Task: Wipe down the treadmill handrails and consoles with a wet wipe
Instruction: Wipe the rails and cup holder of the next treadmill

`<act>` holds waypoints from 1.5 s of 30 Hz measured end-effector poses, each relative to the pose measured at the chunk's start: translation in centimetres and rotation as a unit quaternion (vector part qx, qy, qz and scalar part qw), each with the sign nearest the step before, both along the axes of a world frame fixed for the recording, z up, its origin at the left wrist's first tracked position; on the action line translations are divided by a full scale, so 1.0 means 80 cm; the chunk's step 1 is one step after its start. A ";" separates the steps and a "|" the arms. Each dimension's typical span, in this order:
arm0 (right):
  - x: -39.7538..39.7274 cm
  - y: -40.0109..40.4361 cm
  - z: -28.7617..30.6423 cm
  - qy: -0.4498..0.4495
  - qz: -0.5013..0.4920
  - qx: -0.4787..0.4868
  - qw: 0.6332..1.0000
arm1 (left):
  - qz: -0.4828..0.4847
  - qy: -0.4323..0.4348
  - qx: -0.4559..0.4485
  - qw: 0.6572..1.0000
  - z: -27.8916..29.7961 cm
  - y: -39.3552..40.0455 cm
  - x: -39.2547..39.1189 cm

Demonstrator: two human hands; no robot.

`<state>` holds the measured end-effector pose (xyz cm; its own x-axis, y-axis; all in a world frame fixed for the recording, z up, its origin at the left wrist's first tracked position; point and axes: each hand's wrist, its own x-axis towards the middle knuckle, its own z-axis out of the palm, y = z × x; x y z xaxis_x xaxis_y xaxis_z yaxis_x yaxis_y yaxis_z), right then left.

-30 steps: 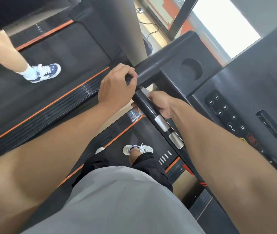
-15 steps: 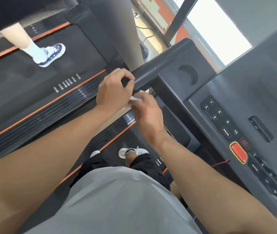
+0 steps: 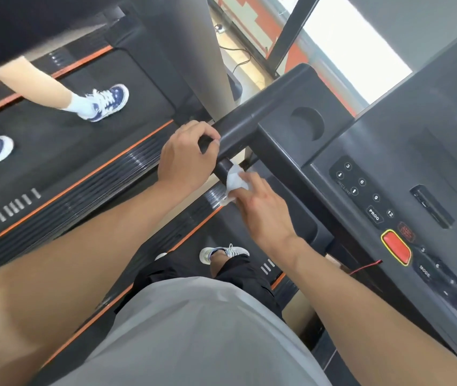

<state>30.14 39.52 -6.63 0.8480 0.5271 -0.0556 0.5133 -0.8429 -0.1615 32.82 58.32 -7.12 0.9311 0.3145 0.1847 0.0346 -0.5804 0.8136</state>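
My left hand (image 3: 187,157) grips the end of the black handrail (image 3: 252,126) at the treadmill's left side. Just below it, my right hand (image 3: 263,210) holds a crumpled white wet wipe (image 3: 234,181) pressed against a short black bar (image 3: 223,167) under the rail. The dark console (image 3: 405,151) lies to the right, with numbered buttons, a PROG key and a red stop button (image 3: 395,246). A round cup holder (image 3: 308,126) is set in its left corner.
Another person's legs in blue-and-white sneakers (image 3: 105,103) walk on the neighbouring treadmill belt (image 3: 54,143) at the left. A grey pillar (image 3: 205,51) rises behind the handrail. My own grey shoe (image 3: 223,253) stands on the belt below. A red cord (image 3: 366,267) hangs under the console.
My right hand came off the inner handlebar, swung left and now presses the wipe under the rail near my left hand. The view has tilted, bringing the red stop button into sight.
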 end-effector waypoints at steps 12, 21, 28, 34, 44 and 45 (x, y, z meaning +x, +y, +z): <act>-0.041 -0.052 0.061 0.155 -0.272 0.363 0.878 | -0.119 0.037 -0.135 0.983 0.018 -0.047 -0.062; -0.041 -0.043 0.098 0.253 -0.246 0.446 0.822 | -0.148 0.135 -0.324 0.924 0.064 -0.078 -0.064; -0.022 -0.072 0.100 0.272 -0.275 0.462 0.798 | -0.082 0.135 -0.327 0.932 0.072 -0.093 -0.061; 0.003 -0.099 0.105 0.247 -0.295 0.462 0.799 | -0.027 0.114 -0.318 0.941 0.089 -0.123 -0.052; 0.056 -0.145 0.100 0.315 -0.384 0.578 0.647 | 0.106 0.108 -0.322 0.935 0.109 -0.173 -0.035; 0.060 -0.147 0.099 0.315 -0.388 0.583 0.640 | 0.108 0.110 -0.313 0.937 0.110 -0.177 -0.035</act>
